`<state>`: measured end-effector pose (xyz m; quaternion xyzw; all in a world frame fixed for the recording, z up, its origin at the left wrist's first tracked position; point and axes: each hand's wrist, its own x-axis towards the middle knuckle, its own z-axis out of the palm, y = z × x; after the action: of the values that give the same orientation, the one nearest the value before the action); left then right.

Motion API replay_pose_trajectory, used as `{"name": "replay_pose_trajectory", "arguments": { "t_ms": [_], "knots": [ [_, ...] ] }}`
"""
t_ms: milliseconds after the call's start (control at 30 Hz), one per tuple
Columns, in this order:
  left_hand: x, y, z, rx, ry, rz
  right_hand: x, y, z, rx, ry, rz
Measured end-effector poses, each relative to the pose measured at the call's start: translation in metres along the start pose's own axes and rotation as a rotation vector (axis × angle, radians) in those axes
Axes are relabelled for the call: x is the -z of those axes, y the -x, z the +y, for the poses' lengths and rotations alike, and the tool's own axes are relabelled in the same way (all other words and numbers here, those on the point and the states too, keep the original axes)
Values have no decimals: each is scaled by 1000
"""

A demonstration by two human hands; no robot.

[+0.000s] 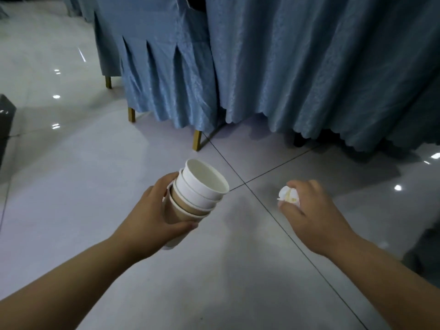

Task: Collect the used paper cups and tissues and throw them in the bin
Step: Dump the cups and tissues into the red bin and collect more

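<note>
left hand [152, 211] had fingers [166, 180] wrapped round plain cups [198, 194] at 7 o'clock, right hand [309, 210] clamped a stained tissue [288, 195] at 4 o'clock

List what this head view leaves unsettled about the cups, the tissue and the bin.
Head view:
- Number of cups: the left hand covers the lower part of the stack of paper cups.
- One tissue or several: the right hand closes round most of the crumpled tissue.
- Bin: a dark object is cut off by the left edge; unidentifiable.
- Under the table: hidden by the blue tablecloth.
</note>
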<state>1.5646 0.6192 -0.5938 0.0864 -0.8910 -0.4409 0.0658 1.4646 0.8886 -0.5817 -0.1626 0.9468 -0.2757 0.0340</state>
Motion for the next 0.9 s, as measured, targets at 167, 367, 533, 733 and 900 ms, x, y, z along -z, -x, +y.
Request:
{"name": "replay_pose_trajectory", "arguments": {
  "t_ms": [167,367,533,733,900],
  "knots": [
    [44,27,-58,4,67,42,-66,-5,-75,12,-96,4],
    [143,60,-76,150,81,120,-85,-9,-192,112,-24,-105],
    [239,99,-33,260,150,213,-42,-18,-302,155,-62,-215],
    [362,134,41,360,253,322,30,-15,-441,220,-146,-343],
    [459,175,78,489,358,413,71,3,-556,183,-180,-481]
  ]
}}
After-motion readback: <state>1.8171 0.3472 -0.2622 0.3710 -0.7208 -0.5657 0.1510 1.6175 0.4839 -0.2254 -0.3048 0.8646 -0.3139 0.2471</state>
